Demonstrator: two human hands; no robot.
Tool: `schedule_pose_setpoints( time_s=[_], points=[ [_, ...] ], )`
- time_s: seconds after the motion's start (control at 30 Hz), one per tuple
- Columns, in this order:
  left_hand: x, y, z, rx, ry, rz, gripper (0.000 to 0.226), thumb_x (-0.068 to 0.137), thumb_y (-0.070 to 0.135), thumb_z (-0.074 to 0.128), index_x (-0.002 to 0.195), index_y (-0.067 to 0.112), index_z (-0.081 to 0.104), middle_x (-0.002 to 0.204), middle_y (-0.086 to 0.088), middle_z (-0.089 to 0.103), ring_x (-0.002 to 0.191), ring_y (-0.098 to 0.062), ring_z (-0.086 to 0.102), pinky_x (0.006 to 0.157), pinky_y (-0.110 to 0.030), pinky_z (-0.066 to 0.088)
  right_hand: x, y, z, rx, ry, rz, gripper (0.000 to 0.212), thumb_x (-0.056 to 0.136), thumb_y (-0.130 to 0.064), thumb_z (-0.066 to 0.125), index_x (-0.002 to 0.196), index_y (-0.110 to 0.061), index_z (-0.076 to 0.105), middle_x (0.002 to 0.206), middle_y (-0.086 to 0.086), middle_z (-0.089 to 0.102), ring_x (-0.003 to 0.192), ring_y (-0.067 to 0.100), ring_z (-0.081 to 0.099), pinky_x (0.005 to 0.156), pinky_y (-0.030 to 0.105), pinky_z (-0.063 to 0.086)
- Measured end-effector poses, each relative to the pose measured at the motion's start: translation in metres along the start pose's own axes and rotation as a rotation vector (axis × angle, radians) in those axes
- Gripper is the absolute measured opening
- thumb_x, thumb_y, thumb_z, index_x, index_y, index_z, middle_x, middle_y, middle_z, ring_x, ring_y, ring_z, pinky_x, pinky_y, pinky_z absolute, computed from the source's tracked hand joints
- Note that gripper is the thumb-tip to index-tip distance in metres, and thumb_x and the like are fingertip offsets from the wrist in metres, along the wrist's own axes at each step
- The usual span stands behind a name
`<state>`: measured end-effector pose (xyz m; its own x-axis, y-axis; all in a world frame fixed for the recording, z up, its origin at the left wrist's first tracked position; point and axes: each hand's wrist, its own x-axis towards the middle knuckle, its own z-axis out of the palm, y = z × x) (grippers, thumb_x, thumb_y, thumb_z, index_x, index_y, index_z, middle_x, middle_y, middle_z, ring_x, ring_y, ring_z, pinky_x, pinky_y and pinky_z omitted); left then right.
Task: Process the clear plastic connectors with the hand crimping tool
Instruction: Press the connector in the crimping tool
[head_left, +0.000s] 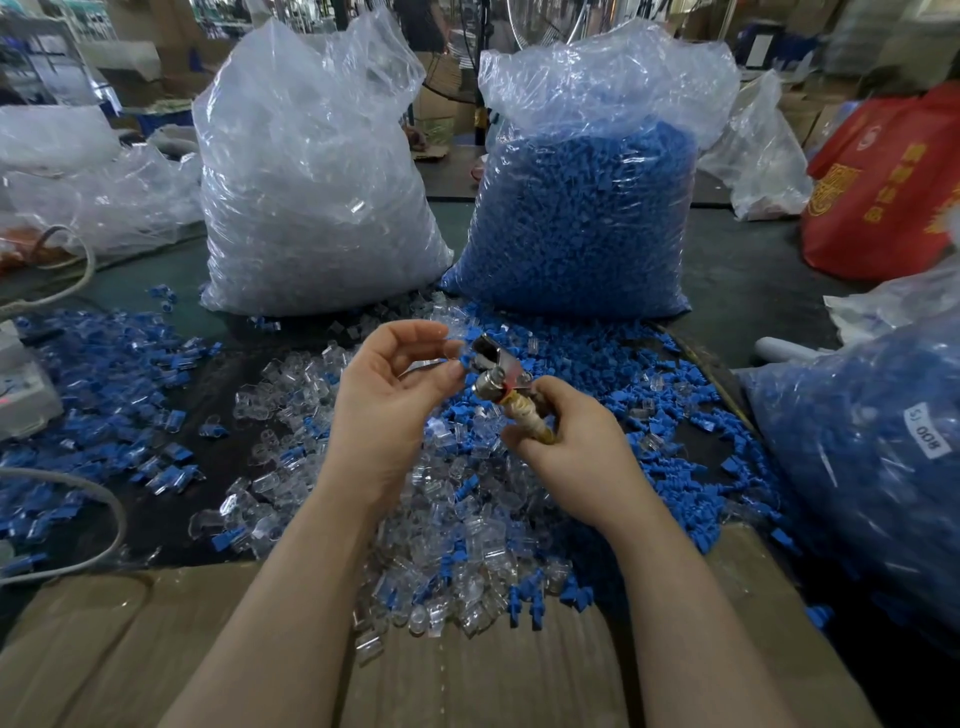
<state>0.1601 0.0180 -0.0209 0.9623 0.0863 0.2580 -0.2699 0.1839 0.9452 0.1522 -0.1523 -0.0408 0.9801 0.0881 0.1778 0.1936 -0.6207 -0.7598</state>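
My right hand (574, 447) grips the tape-wrapped handle of the hand crimping tool (501, 376), whose metal head points up and left. My left hand (389, 395) pinches a small clear plastic connector (451, 347) with a blue piece between thumb and fingertips, right at the tool's jaw. Below both hands lies a loose pile of clear connectors (457, 519) mixed with blue plugs (597, 358) on the dark table.
A big bag of clear parts (311, 171) and a big bag of blue plugs (587, 208) stand behind the hands. Another bag of blue parts (872, 441) sits at the right. Assembled blue-and-clear pieces (114, 374) spread at left. A cardboard sheet (156, 649) covers the near edge.
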Motion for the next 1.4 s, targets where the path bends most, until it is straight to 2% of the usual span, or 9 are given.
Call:
schedule_pose_setpoints(
  time_s=[0.43,0.6,0.87,1.03,1.1,1.17,1.27,1.37,1.4],
  points=[
    [0.000,0.000,-0.002,0.043,-0.016,0.024,0.030,0.082,-0.011,0.069,0.103,0.010,0.063,0.087,0.000,0.075,0.081,-0.010,0.072,0.072,-0.020,0.056,-0.002,-0.001,0.002,-0.133,0.022,-0.036,0.008,0.084,-0.025,0.060,0.090,-0.026,0.055,0.076,-0.005,0.061,0.070,0.018,0.054,0.062,0.042,0.047],
    [0.000,0.001,-0.002,0.034,-0.030,0.008,0.030,0.082,-0.008,0.069,0.106,0.009,0.062,0.088,0.002,0.075,0.080,-0.009,0.072,0.071,-0.019,0.055,-0.003,-0.002,0.002,-0.178,0.038,-0.041,0.009,0.078,-0.019,0.056,0.080,-0.025,0.050,0.065,-0.003,0.056,0.062,0.018,0.051,0.052,0.037,0.038],
    [0.001,-0.001,-0.003,0.039,-0.029,-0.027,0.033,0.083,-0.006,0.070,0.111,0.009,0.062,0.090,0.002,0.074,0.082,-0.010,0.071,0.073,-0.020,0.055,-0.003,-0.003,0.003,-0.239,0.054,-0.050,0.007,0.078,-0.021,0.055,0.081,-0.025,0.050,0.064,-0.003,0.055,0.061,0.019,0.050,0.051,0.039,0.040],
    [0.002,0.001,-0.005,-0.028,-0.005,-0.102,0.033,0.079,0.000,0.070,0.110,0.011,0.065,0.086,0.003,0.074,0.082,-0.010,0.071,0.072,-0.018,0.055,-0.003,-0.004,0.003,-0.277,0.053,-0.041,0.008,0.070,-0.028,0.047,0.077,-0.029,0.043,0.063,-0.004,0.052,0.058,0.015,0.046,0.048,0.031,0.028],
    [0.006,0.007,-0.014,-0.192,0.089,-0.190,0.032,0.077,0.002,0.067,0.108,0.009,0.066,0.081,0.001,0.074,0.080,-0.011,0.072,0.073,-0.021,0.058,-0.004,-0.002,0.002,-0.282,0.089,-0.030,0.011,0.069,-0.030,0.045,0.079,-0.027,0.044,0.064,-0.005,0.052,0.059,0.015,0.047,0.048,0.032,0.032],
    [0.012,0.013,-0.032,-0.405,0.245,-0.246,0.021,0.081,0.004,0.063,0.100,0.008,0.068,0.076,-0.001,0.072,0.072,-0.009,0.070,0.073,-0.021,0.059,-0.003,-0.001,0.001,-0.275,0.127,-0.015,0.016,0.071,-0.031,0.048,0.087,-0.029,0.048,0.068,-0.007,0.056,0.062,0.014,0.050,0.051,0.033,0.041],
    [0.020,0.023,-0.068,-0.742,0.462,-0.262,0.006,0.088,0.012,0.059,0.087,0.010,0.065,0.072,0.003,0.067,0.065,-0.005,0.066,0.071,-0.018,0.057,-0.002,0.002,0.000,-0.264,0.161,0.005,0.019,0.080,-0.030,0.056,0.093,-0.039,0.047,0.069,-0.010,0.058,0.062,0.009,0.051,0.049,0.029,0.036],
    [0.019,0.021,-0.103,-1.005,0.670,-0.229,0.008,0.096,0.014,0.057,0.089,0.009,0.059,0.071,0.001,0.064,0.060,-0.007,0.065,0.064,-0.018,0.056,-0.002,0.003,0.001,-0.262,0.192,0.022,0.015,0.083,-0.029,0.059,0.090,-0.036,0.048,0.068,-0.010,0.058,0.061,0.008,0.051,0.048,0.027,0.034],
    [0.017,0.016,-0.113,-1.032,0.688,-0.220,0.012,0.099,0.016,0.053,0.090,0.009,0.057,0.073,0.002,0.063,0.061,-0.007,0.064,0.066,-0.016,0.055,-0.002,0.004,0.001,-0.278,0.201,0.026,0.012,0.083,-0.029,0.059,0.089,-0.034,0.049,0.068,-0.010,0.058,0.060,0.008,0.051,0.047,0.027,0.034]
  ],
)
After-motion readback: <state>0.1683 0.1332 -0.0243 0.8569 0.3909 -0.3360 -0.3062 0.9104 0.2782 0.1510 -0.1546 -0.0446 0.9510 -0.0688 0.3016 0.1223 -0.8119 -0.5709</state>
